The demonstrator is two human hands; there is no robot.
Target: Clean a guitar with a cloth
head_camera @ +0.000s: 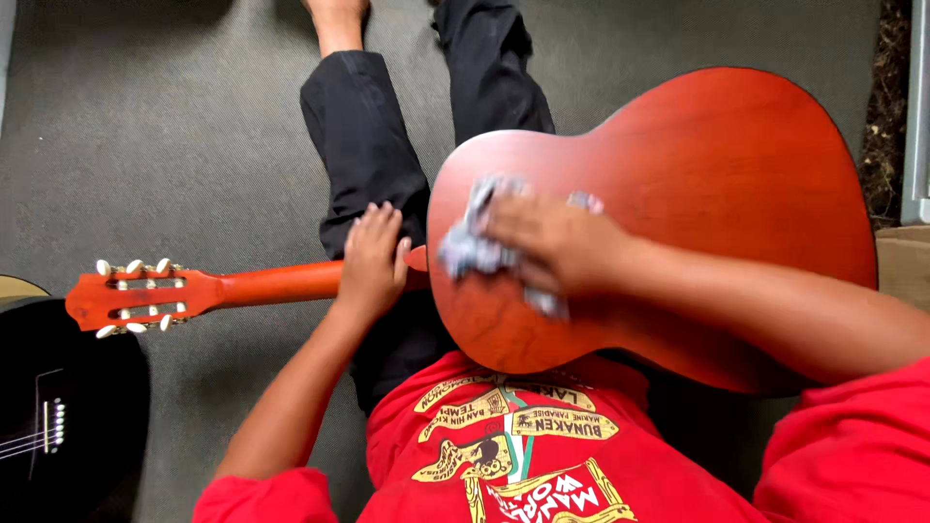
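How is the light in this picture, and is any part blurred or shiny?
Head view: soft, even light, with no hard shadows on the grey carpet. The reddish guitar back shows a faint sheen, no strong glare. The right hand and its grey cloth look slightly smeared, as from motion. The left hand on the neck is sharper. The frame edges bend a little.

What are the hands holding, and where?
The left hand grips the guitar by its neck, near the body. The right hand presses a bunched cloth onto its back.
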